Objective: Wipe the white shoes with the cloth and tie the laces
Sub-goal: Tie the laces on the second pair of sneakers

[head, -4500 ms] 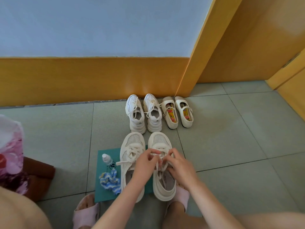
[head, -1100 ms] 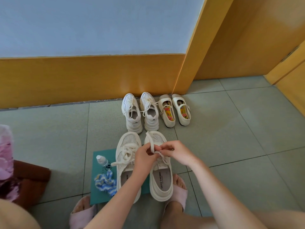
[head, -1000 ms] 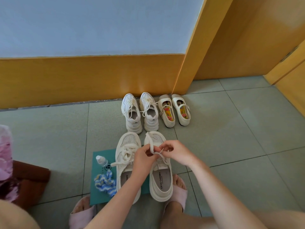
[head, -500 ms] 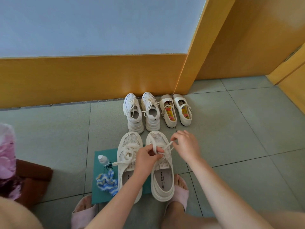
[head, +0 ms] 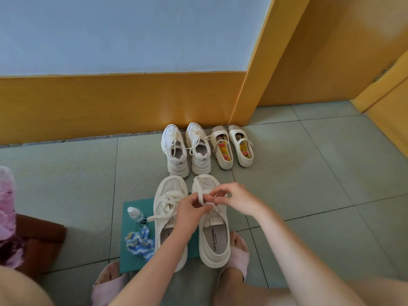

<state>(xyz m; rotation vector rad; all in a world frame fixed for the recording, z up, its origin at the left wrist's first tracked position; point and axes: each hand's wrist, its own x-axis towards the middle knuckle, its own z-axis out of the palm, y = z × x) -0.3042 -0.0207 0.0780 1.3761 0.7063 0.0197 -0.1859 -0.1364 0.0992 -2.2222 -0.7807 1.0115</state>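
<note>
The right shoe (head: 213, 238) of the near white pair stands on the floor (head: 309, 184) in front of the person, its heel by a pink slipper (head: 239, 255). Over its tongue the left hand (head: 189, 209) pinches an upright loop of lace (head: 199, 191), and the right hand (head: 239, 197) has curled fingers pinching lace just beside that loop. The left shoe (head: 170, 187) sits touching-close alongside, its lace in a bow, with the left forearm crossing its heel. Both shoes hold nothing but their insoles (the right one bears printed lettering). The left shoe rests on a teal mat (head: 130, 263), where the blue-and-white cloth (head: 139, 241) lies bunched beside it and a small clear bottle (head: 134, 214) lies just beyond; its contents cannot be made out. Farther off, against the orange skirting (head: 110, 102), stand white sneakers (head: 186, 149) with loose laces and strap shoes (head: 231, 146) with flowered insoles.
</note>
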